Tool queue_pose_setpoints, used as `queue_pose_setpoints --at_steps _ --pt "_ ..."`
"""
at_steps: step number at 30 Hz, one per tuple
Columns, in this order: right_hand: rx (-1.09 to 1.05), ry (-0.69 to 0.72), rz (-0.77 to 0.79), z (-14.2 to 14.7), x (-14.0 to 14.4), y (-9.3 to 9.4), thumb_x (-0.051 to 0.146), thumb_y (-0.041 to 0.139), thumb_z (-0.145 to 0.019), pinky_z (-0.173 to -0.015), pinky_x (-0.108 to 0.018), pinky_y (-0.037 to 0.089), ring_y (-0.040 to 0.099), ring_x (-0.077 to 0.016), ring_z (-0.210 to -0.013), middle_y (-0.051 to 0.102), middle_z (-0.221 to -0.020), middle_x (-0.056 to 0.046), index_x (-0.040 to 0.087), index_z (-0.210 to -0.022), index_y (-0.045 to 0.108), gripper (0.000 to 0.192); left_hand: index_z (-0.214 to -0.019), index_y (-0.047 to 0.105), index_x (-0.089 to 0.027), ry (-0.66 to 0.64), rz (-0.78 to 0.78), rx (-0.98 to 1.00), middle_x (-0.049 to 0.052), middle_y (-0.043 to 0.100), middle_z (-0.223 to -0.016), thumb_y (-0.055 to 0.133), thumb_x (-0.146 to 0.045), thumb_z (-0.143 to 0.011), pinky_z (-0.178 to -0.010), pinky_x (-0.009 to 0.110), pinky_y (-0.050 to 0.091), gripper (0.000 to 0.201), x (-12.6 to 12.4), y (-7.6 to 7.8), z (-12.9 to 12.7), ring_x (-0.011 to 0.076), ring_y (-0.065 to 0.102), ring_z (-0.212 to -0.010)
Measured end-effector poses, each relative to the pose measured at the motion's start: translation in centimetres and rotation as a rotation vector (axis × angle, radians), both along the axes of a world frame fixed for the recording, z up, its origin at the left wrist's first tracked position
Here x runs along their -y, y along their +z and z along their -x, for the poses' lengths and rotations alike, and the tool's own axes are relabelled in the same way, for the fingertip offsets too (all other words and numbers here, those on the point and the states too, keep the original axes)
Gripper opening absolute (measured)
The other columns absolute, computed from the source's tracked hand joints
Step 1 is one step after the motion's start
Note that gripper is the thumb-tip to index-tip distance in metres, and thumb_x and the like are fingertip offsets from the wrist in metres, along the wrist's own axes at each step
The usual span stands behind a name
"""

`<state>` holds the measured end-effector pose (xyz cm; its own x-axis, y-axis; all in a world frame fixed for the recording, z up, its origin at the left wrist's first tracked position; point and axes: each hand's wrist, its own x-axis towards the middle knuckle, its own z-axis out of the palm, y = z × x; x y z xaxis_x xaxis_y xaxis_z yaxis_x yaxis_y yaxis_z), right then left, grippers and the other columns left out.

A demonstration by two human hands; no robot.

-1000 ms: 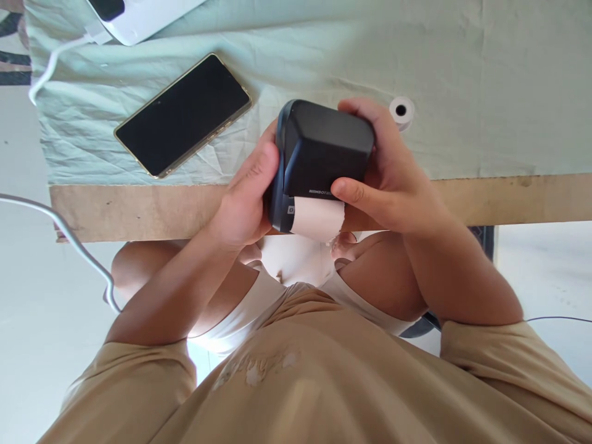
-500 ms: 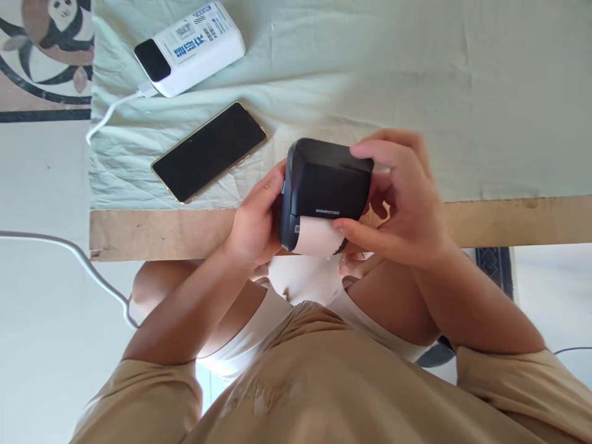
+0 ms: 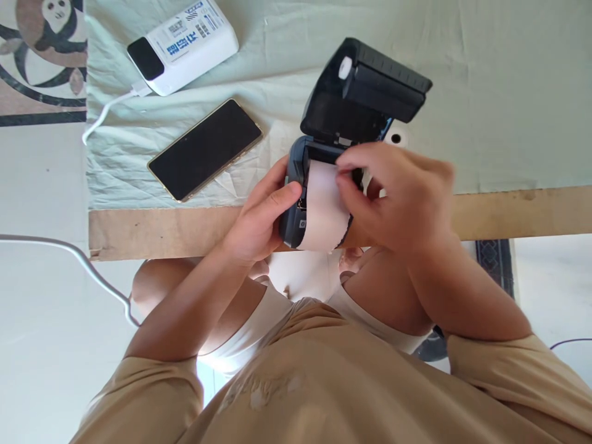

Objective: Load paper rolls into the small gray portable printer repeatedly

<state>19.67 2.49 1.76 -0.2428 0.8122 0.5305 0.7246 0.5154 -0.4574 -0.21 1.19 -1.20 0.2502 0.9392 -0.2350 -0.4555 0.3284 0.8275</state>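
A small black label printer (image 3: 296, 209) is held at the table's near edge, its lid (image 3: 365, 92) flipped open away from me. White paper (image 3: 324, 209) lies over the open body and hangs toward me. My left hand (image 3: 261, 216) grips the printer's left side, thumb on top. My right hand (image 3: 398, 197) rests on the printer's right side with its fingertips on the paper near the roll bay; whether it pinches the paper is unclear. A small white paper roll (image 3: 396, 138) lies on the cloth just behind the lid, partly hidden.
A black phone (image 3: 206, 148) lies face up on the pale green cloth (image 3: 485, 92), left of the printer. A white power bank (image 3: 182, 46) with a white cable (image 3: 106, 111) sits at the far left. The table's bare wooden edge (image 3: 161, 231) runs below. Another cable (image 3: 69, 253) crosses the floor.
The printer's lid was shut; now it stands open. My right hand moved from the lid's front onto the paper over the open bay. The left hand kept its grip.
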Motion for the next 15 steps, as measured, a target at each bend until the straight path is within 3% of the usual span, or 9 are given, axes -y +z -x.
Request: queue_pose_setpoints --at_steps 3,7,10,12,13,15 --pt "0.254 0.041 0.127 -0.4 0.2 0.3 0.026 0.065 -0.098 -0.057 -0.033 0.028 0.065 -0.0173 -0.068 0.085 -0.096 -0.001 0.027 -0.108 0.079 0.017 -0.123 0.078 -0.025 -0.021 -0.019 0.002 0.004 0.088 -0.107 0.082 -0.049 -0.096 -0.068 0.029 0.062 0.036 0.3 -0.1 0.3 0.029 0.084 -0.111" --pt "0.209 0.166 0.273 -0.9 0.7 2.0 0.025 0.071 -0.089 -0.052 -0.032 0.029 0.059 -0.016 -0.059 0.078 -0.081 0.002 0.029 -0.111 0.076 0.023 -0.135 0.077 -0.026 -0.098 -0.002 0.025 0.007 0.087 -0.122 0.083 -0.05 -0.097 -0.072 0.028 0.062 0.046 0.6 -0.4 0.8 0.0302 0.083 -0.115" --pt "-0.052 0.267 0.388 -2.1 1.0 3.4 0.02 0.079 -0.083 -0.047 -0.032 0.037 0.051 -0.0122 -0.048 0.072 -0.075 0.006 0.032 -0.108 0.076 0.028 -0.135 0.076 -0.023 -0.105 -0.002 0.04 0.009 0.086 -0.126 0.086 -0.053 -0.095 -0.076 0.029 0.064 0.05 0.6 -0.6 1.1 0.0298 0.083 -0.113" --pt "-0.342 0.296 0.361 -4.0 0.4 3.3 0.031 0.09 -0.081 -0.043 -0.037 0.036 0.056 -0.0155 -0.052 0.081 -0.099 -0.001 0.036 -0.114 0.081 0.034 -0.135 0.076 -0.023 -0.107 0.01 0.049 0.008 0.086 -0.124 0.085 -0.053 -0.096 -0.076 0.029 0.064 0.05 0.4 -0.6 1.1 0.0286 0.084 -0.109" --pt "-0.503 0.238 0.252 -5.2 -0.4 2.8 0.048 0.092 -0.081 -0.046 -0.041 0.037 0.062 -0.0202 -0.059 0.08 -0.107 -0.004 0.039 -0.116 0.084 0.037 -0.134 0.076 -0.024 -0.104 0.02 0.055 0.008 0.086 -0.121 0.084 -0.052 -0.096 -0.074 0.029 0.064 0.048 0.4 -0.6 1.1 0.0276 0.084 -0.105" --pt "-0.704 0.062 -0.002 -8.3 -2.6 1.0 0.077 0.081 -0.083 -0.051 -0.042 0.037 0.066 -0.0206 -0.068 0.075 -0.114 -0.003 0.043 -0.11 0.087 0.044 -0.129 0.077 -0.024 -0.091 0.025 0.07 0.006 0.087 -0.111 0.085 -0.052 -0.095 -0.067 0.026 0.061 0.045 0.3 -0.5 1.1 0.0245 0.084 -0.094"
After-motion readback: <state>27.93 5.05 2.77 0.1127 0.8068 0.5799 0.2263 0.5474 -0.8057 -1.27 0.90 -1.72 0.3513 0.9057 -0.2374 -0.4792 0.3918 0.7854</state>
